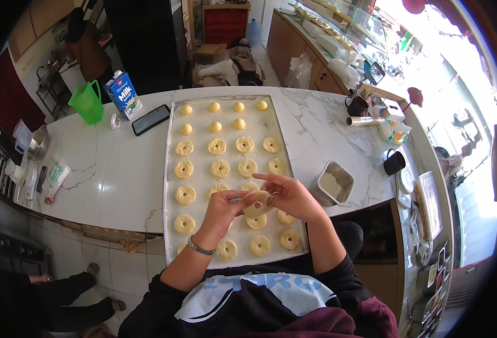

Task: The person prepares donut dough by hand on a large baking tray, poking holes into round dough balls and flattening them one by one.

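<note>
Head view: left hand (pixel 230 204) and right hand (pixel 289 196) pinch one dough ring (pixel 251 211) over the tray (pixel 202 169), just below frame centre. Shaped: flattened rings (pixel 185 195), filling lower rows. Unshaped: seven dough balls (pixel 215 127), upper centre.

My left hand (pixel 220 208) pinches a dough ring (pixel 252 212) at its 9 o'clock, my right hand (pixel 292 197) at its 3, over the tray (pixel 200 180). Bearings from that ring: seven dough balls (pixel 215 127), between 11 and 12, far end of tray. Phone (pixel 150 120) at 10, blue-white carton (pixel 123 94) and green jug (pixel 87 103) beyond. Metal tin (pixel 335 183) between 2 and 3, black mug (pixel 394 162) further out.
</note>
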Demonstrator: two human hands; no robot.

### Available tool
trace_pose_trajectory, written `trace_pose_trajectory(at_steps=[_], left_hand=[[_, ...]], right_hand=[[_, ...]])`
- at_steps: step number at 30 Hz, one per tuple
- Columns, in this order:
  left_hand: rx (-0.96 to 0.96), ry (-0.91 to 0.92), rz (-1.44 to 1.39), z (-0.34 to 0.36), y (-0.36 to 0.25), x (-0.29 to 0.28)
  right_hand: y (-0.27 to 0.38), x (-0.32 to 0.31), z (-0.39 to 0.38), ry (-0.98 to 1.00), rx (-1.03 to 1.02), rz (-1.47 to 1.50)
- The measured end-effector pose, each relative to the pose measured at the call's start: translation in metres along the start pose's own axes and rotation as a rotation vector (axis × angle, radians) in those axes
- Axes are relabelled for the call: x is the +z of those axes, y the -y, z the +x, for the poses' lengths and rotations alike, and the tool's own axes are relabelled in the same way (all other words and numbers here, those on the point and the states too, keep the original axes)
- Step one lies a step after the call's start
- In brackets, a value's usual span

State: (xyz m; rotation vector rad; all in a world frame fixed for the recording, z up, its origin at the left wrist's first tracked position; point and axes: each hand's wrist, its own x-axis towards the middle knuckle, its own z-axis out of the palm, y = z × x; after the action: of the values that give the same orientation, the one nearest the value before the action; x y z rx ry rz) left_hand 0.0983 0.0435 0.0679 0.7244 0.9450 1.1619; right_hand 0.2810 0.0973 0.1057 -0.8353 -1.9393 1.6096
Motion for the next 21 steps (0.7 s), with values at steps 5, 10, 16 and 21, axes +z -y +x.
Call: trace_pose_trajectory(at_steps=[5, 10, 16, 21], left_hand=[[0.018, 0.039, 0.019, 0.002, 0.001, -0.002], [-0.003, 0.033, 0.026, -0.001, 0.001, 0.000], [0.013, -0.072, -0.069, -0.004, 0.001, 0.003], [-0.045, 0.022, 0.008, -0.005, 0.005, 0.002]], right_hand=[[-0.008, 0.005, -0.001, -0.025, -0.051, -0.084], [-0.008, 0.000, -0.003, 0.044, -0.046, -0.123], [0.000, 0.004, -0.004, -0.167, 0.032, 0.122], [-0.009, 0.002, -0.007, -0.006, -0.112, -0.248]])
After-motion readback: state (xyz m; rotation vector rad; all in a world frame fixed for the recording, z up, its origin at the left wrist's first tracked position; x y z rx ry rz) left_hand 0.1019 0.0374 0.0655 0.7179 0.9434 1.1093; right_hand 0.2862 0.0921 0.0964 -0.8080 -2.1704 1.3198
